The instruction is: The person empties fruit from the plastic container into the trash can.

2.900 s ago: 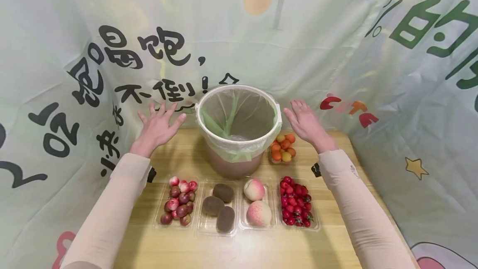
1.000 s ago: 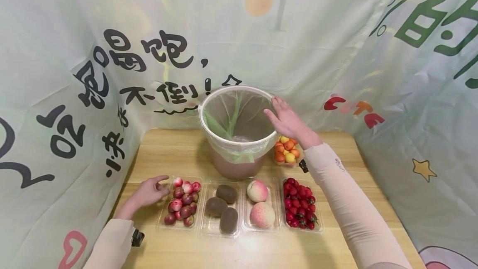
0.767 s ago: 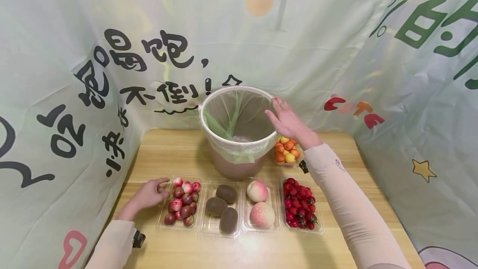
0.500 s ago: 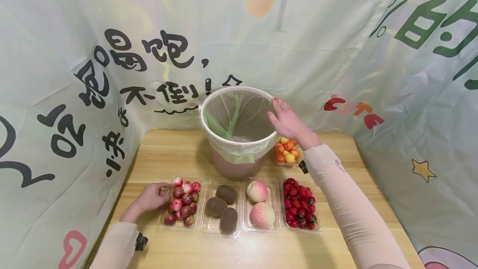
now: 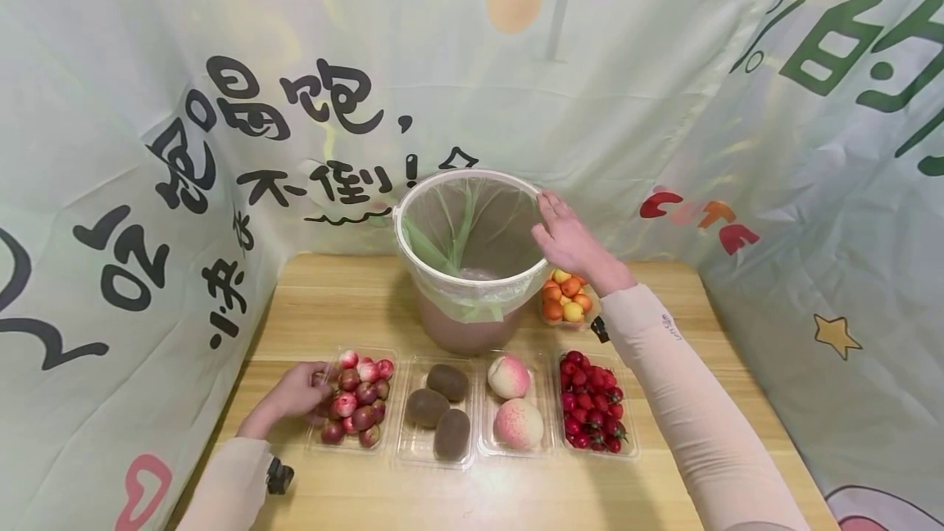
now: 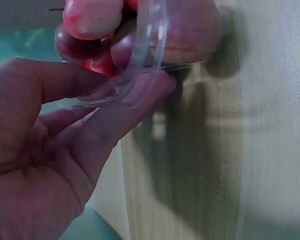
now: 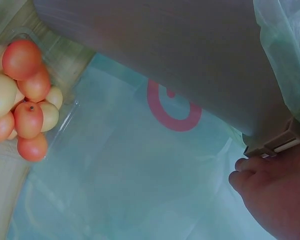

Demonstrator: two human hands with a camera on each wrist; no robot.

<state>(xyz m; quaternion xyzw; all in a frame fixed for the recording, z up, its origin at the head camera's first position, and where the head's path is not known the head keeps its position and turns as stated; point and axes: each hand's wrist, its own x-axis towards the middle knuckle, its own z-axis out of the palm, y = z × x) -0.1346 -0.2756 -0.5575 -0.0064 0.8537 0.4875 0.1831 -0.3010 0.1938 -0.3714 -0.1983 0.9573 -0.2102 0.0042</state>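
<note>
Up front, 3 kiwis (image 5: 437,406), 2 peaches (image 5: 512,402), 5 trays (image 5: 475,443), 1 bin (image 5: 472,260).

Wooden table (image 5: 347,301): bin (image 5: 472,326), fruit trays (image 5: 442,408)

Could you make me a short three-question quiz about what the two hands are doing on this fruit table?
1. True or false: the left hand pinches the edge of the clear tray of small red fruit.
2. What does the right hand rest on?
A. the peaches
B. the rim of the lined bin
C. the kiwis
3. Fill in: the tray of orange and yellow fruit sits beside the bin, on the ____ hand's side.

Key: 1 true; 2 B; 3 right.
</note>
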